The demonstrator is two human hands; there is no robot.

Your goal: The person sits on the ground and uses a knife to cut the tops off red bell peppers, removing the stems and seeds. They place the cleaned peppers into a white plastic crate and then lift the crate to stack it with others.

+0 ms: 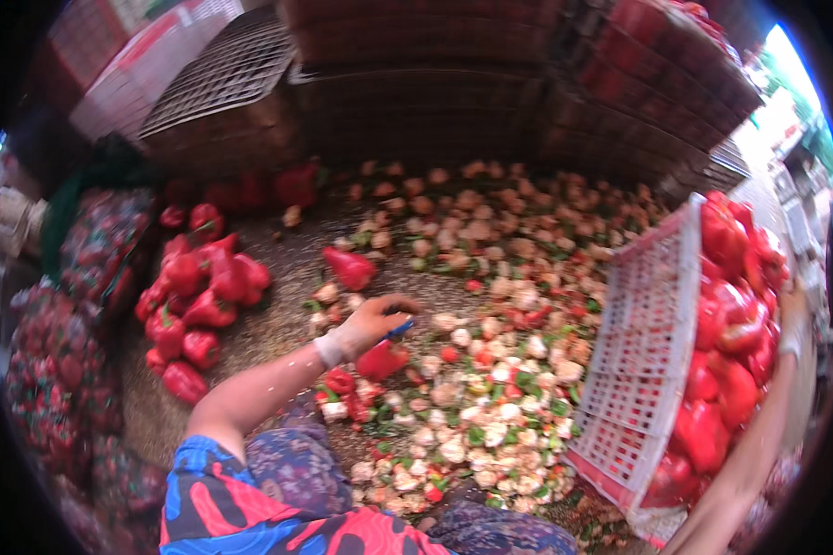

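Note:
My left hand (375,325), with a pale band at the wrist, is above the littered ground, and a small blue object (398,329) shows in its grip; I cannot tell what it is. Just under that hand lies a red bell pepper (382,361); another red pepper (349,268) rests a little beyond. On the right, a white and red plastic crate (642,333) full of red peppers (725,347) stands tilted, its slatted side towards me. My right arm reaches around its outer side, and my right hand (793,312) is at the far rim, partly blurred.
Pepper cores (486,430) with seeds and green stems cover the ground before me. A heap of red peppers (205,284) lies to the left, beside filled mesh sacks (59,361). Stacked crates (416,104) wall off the far side, with a grid-topped crate (225,66) at left.

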